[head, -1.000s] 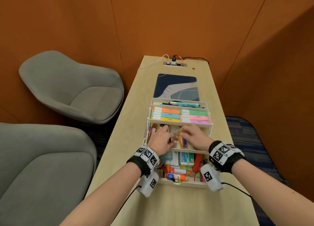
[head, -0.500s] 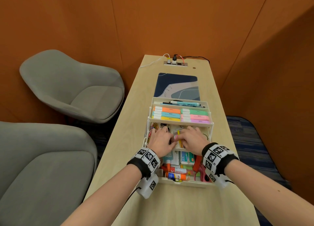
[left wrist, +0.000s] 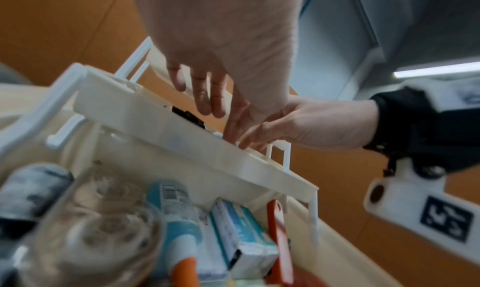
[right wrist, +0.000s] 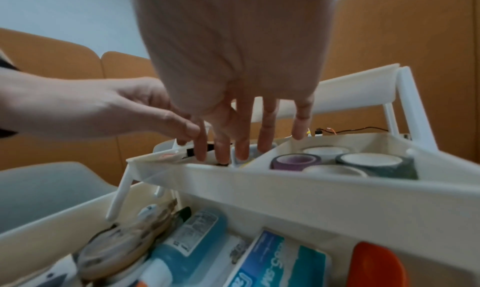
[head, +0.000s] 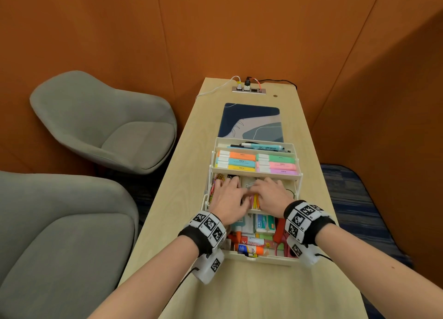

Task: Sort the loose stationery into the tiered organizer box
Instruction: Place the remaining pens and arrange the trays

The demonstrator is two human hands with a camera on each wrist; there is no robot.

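The cream tiered organizer box (head: 254,258) stands open on the narrow table. Both hands reach into its middle tray (right wrist: 285,180). My left hand (head: 230,191) lies over the left compartments with its fingers (left wrist: 205,94) straight and nothing visibly held. My right hand (head: 266,191) is beside it, its straight fingers (right wrist: 244,143) pointing down into the centre compartment, tips at the small items there. Yellow and pink pens (head: 256,201) show between the hands. Tape rolls (right wrist: 296,161) fill the tray's right compartment. What lies under the palms is hidden.
Highlighters (head: 256,162) fill the tier behind, with pens (head: 261,147) in the top one. A glue bottle (head: 249,248), boxes and red scissors sit in the bottom tier. A blue mat (head: 251,122) and a power strip (head: 249,89) lie beyond. Two grey chairs (head: 103,122) stand left.
My right hand has slid left across the middle tray until it lies next to the left hand. The left hand has stayed over the left compartments.
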